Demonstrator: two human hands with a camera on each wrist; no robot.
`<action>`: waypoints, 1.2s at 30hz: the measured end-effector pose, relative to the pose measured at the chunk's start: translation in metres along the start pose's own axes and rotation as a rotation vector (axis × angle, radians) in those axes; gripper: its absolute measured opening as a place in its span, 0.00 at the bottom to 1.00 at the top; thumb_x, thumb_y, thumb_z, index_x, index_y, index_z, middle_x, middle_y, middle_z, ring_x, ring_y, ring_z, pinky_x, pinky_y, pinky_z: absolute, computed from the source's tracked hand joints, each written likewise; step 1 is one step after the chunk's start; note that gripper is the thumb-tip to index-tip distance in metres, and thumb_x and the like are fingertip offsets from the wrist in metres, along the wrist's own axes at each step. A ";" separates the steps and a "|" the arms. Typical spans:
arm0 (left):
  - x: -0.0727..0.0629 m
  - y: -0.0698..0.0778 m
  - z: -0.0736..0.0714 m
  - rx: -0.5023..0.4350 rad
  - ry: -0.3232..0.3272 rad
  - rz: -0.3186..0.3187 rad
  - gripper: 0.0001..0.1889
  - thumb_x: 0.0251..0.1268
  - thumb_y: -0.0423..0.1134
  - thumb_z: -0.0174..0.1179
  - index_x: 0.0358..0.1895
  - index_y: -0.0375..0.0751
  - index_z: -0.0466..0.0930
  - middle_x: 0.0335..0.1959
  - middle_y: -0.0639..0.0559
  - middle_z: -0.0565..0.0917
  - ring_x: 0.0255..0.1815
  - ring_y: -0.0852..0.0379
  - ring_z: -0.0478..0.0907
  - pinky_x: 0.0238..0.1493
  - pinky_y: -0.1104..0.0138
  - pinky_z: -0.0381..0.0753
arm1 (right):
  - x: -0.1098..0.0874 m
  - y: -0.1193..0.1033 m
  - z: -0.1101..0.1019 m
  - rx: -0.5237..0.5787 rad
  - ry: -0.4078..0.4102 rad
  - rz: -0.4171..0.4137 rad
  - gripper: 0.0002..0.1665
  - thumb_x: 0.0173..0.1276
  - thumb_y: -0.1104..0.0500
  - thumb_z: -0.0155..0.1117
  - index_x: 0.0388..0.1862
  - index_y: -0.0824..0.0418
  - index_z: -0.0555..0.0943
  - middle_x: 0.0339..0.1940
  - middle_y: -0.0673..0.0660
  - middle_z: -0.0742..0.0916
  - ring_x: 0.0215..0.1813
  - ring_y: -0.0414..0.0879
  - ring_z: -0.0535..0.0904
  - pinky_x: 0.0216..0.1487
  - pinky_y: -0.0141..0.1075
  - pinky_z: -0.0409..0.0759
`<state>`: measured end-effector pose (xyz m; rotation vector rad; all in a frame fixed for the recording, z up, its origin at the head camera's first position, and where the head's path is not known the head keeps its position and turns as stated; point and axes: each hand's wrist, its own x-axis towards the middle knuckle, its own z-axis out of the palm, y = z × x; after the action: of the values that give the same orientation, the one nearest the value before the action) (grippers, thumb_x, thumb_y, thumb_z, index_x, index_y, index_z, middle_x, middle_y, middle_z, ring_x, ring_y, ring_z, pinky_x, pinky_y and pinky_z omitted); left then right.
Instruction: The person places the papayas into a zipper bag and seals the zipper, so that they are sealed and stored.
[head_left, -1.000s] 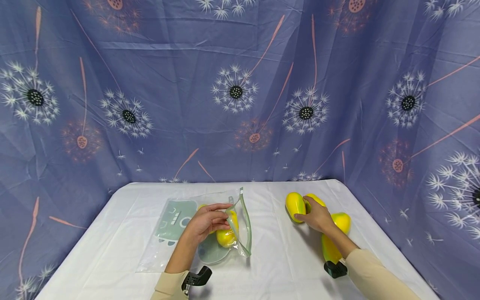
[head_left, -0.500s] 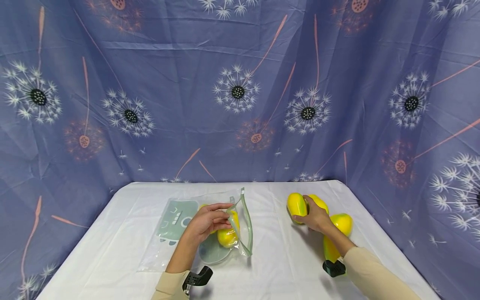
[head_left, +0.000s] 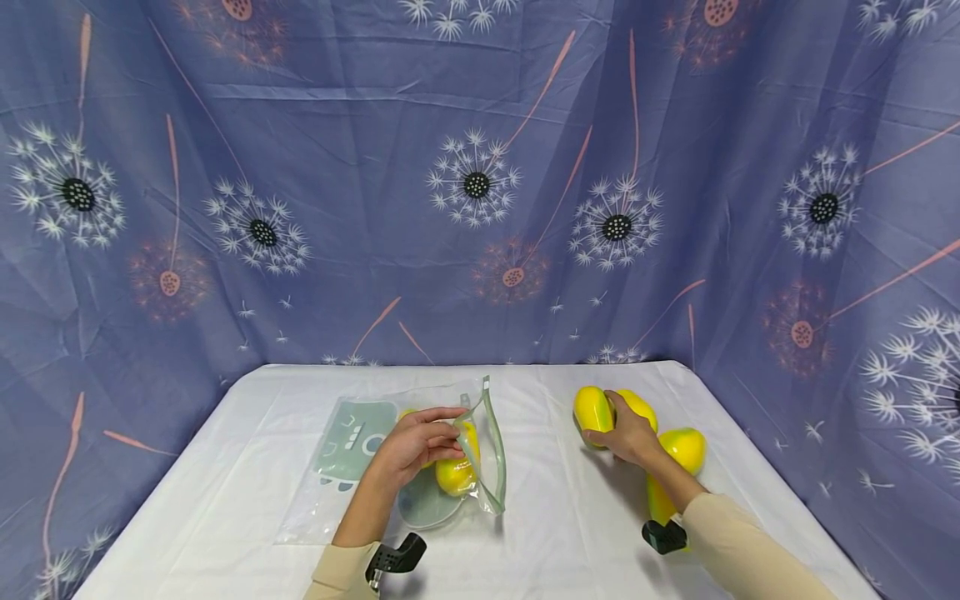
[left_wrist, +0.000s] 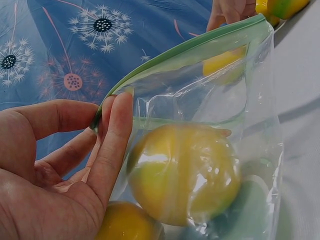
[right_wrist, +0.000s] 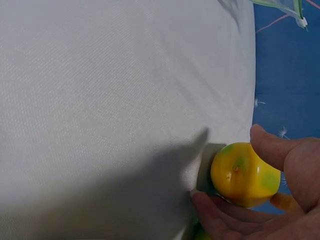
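Note:
On the left of the head view lies a clear zip bag with green trim and a printed green cartoon shape. Yellow mangoes show through its plastic. My left hand pinches the green edge of the bag's mouth, holding it apart and facing right. To the right, my right hand grips a yellow-green mango on the table, thumb on one side and fingers on the other. In the right wrist view that same mango sits between thumb and fingers.
Another mango lies just behind my right hand. Two more, one of them a mango at the right, lie by my right forearm, which partly covers them. White cloth covers the table, and a blue dandelion curtain hangs around it.
Both hands stay almost where they were, and the bag and mangoes lie as before. My right wrist has shifted very slightly to the left.

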<state>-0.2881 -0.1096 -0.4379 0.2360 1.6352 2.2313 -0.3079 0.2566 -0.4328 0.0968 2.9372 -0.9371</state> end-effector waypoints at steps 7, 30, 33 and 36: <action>0.000 0.000 0.001 0.005 -0.008 0.004 0.28 0.67 0.23 0.57 0.71 0.24 0.67 0.34 0.45 0.85 0.30 0.54 0.87 0.41 0.66 0.90 | 0.001 0.001 0.001 -0.043 0.008 -0.012 0.55 0.64 0.48 0.73 0.81 0.61 0.54 0.67 0.76 0.75 0.42 0.56 0.80 0.41 0.46 0.82; 0.000 0.000 0.000 -0.001 0.002 0.014 0.28 0.67 0.23 0.57 0.71 0.24 0.68 0.33 0.45 0.84 0.30 0.54 0.87 0.41 0.66 0.90 | -0.001 -0.007 0.003 -0.024 0.035 -0.054 0.49 0.63 0.51 0.73 0.78 0.63 0.62 0.73 0.73 0.72 0.66 0.72 0.73 0.63 0.65 0.75; 0.000 0.000 0.000 -0.001 -0.001 0.010 0.28 0.66 0.22 0.57 0.71 0.24 0.68 0.33 0.45 0.84 0.30 0.54 0.87 0.41 0.66 0.90 | -0.001 -0.006 0.004 -0.019 0.044 -0.051 0.47 0.63 0.51 0.72 0.77 0.63 0.64 0.73 0.72 0.72 0.67 0.72 0.72 0.64 0.66 0.74; 0.000 0.000 0.000 -0.005 -0.002 0.006 0.28 0.66 0.22 0.56 0.71 0.24 0.67 0.33 0.45 0.84 0.30 0.54 0.87 0.41 0.65 0.90 | -0.001 -0.007 0.004 -0.003 0.060 -0.049 0.45 0.63 0.50 0.72 0.76 0.63 0.66 0.74 0.71 0.72 0.69 0.72 0.70 0.66 0.66 0.71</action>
<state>-0.2881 -0.1094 -0.4383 0.2420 1.6290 2.2384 -0.3077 0.2488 -0.4323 0.0540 3.0090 -0.9532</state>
